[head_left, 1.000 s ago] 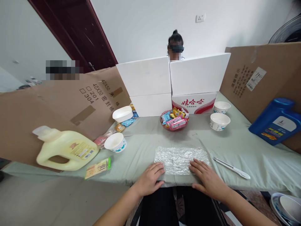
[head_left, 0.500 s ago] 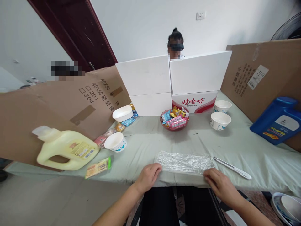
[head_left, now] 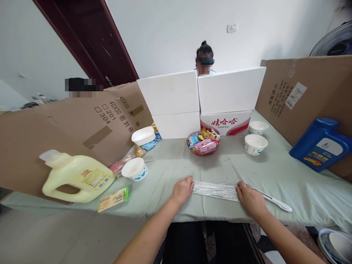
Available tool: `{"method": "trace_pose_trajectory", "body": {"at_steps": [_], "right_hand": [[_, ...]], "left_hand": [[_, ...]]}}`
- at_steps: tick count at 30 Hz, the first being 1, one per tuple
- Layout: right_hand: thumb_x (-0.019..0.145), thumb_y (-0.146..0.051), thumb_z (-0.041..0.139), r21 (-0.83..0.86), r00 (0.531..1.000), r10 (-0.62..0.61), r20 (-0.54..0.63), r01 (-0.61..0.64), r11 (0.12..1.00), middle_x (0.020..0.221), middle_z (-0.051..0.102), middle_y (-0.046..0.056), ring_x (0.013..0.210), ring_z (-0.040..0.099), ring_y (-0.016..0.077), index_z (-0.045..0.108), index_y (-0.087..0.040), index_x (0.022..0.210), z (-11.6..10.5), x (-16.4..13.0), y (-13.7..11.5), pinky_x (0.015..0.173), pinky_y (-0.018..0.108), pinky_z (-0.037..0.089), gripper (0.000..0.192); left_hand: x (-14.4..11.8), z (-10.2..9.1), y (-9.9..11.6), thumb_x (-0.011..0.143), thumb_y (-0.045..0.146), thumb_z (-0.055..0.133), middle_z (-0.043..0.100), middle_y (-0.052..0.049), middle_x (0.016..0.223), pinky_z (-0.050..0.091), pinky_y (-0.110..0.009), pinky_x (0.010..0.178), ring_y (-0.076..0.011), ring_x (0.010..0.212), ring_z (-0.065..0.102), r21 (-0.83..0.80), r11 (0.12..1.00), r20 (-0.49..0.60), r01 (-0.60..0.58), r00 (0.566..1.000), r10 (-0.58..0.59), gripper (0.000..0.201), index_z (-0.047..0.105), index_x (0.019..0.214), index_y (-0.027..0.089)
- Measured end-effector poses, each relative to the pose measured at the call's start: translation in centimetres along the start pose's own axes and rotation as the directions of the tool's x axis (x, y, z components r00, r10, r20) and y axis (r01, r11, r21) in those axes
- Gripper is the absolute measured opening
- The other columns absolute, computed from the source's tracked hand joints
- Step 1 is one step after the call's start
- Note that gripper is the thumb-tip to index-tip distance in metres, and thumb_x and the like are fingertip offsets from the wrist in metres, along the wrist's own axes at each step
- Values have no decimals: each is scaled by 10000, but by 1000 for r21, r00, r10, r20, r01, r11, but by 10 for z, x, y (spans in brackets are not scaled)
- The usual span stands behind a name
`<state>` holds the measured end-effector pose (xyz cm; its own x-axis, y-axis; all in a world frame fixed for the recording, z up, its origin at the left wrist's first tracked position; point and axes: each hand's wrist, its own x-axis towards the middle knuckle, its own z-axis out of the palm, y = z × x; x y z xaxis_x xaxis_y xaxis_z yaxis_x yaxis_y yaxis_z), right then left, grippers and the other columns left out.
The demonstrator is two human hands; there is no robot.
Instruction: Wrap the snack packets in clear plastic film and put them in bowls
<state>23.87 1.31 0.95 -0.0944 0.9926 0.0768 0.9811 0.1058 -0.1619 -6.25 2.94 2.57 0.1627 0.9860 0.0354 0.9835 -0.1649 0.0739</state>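
A crinkled strip of clear plastic film (head_left: pixel 216 190) lies near the table's front edge, between my two hands. My left hand (head_left: pixel 183 189) has its fingers closed on the strip's left end. At the other end my right hand (head_left: pixel 249 198) grips the film with thumb and fingers. A white-handled knife-like tool (head_left: pixel 276 203) lies just right of my right hand, its near end partly hidden behind the fingers. Beyond the film stands a red glass bowl (head_left: pixel 202 152) full of wrapped snacks (head_left: pixel 205 141) in pink, blue and yellow.
Paper bowls (head_left: pixel 134 169) stand left and right (head_left: pixel 255 145). A yellow detergent jug (head_left: pixel 79 176) and a flat packet (head_left: pixel 113 200) are at left, a blue bottle (head_left: pixel 320 145) at right. White boxes (head_left: pixel 167 93) and brown cardboard (head_left: pixel 68 124) wall the table; two people sit behind.
Both hands have moved forward, away from the table edge, with the film's near edge. The film now shows as a narrower strip, folded over. The view has shifted slightly.
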Motion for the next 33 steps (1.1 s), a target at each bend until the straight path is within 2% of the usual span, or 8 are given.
{"method": "trace_pose_trajectory", "body": {"at_steps": [5,9,14,19,22,26,30,33], "right_hand": [[970,-335,342,-32,992,-6,-125,2,999,996,677,117,796,655,240,572,-163,1120,-4,-1,0,661,339,450,324],[960,-356,391,-44,905,-237,-353,237,971,1137,633,150,1078,565,291,619,-160,1126,-10,-4,-15,936,442,401,344],[937,-522,390,-19,793,-591,-149,596,803,1453,441,111,1364,332,289,418,-180,1415,10,-4,-40,1105,493,240,589],[877,-685,356,8,848,-529,-31,529,848,1515,327,135,1409,243,319,297,-156,1478,26,-6,-23,1111,541,204,802],[859,-693,389,-23,860,-503,-91,503,864,1518,320,142,1414,234,310,237,-148,1497,27,-20,0,1111,536,209,853],[814,-653,519,-64,813,-552,-186,551,832,1509,343,140,1388,295,313,190,-160,1510,24,-54,15,1090,511,267,914],[894,-303,516,-67,777,-599,-195,599,798,1401,513,70,1197,520,246,373,-248,1438,16,-88,11,960,406,404,565],[864,-99,427,-26,750,-623,-224,634,773,1263,621,57,997,597,205,499,-250,1334,9,-99,9,874,368,439,499]], "left_hand": [[-5,-9,7,949,259,428,663,-101,992,483,-365,779,-254,888,643,20,999,-67,39,997,-38,229,578,1096,166],[-16,-11,31,942,233,401,618,-130,1124,424,-454,949,-297,1109,548,-21,995,-257,-98,962,89,285,601,1140,183],[-32,15,61,940,520,384,305,-114,1531,242,-569,1108,-367,1416,211,-112,962,-106,-251,965,239,627,314,1472,194],[-35,28,45,858,711,387,138,-124,1583,125,-645,1113,-419,1439,26,-87,990,77,-111,990,118,836,228,1510,213],[-34,22,27,890,685,352,133,-118,1584,135,-605,1131,-376,1450,46,-82,987,77,-135,987,141,781,225,1510,227],[-29,13,14,958,591,293,211,-98,1571,130,-560,1151,-317,1452,127,-101,974,75,-204,974,212,637,282,1490,240],[-21,4,27,979,468,362,355,-77,1505,154,-578,1134,-305,1404,252,-99,970,7,-224,974,225,441,485,1354,270],[-16,0,50,919,385,516,481,-92,1349,306,-532,1055,-321,1272,395,-97,983,-105,-153,984,143,313,606,1197,271]]}}
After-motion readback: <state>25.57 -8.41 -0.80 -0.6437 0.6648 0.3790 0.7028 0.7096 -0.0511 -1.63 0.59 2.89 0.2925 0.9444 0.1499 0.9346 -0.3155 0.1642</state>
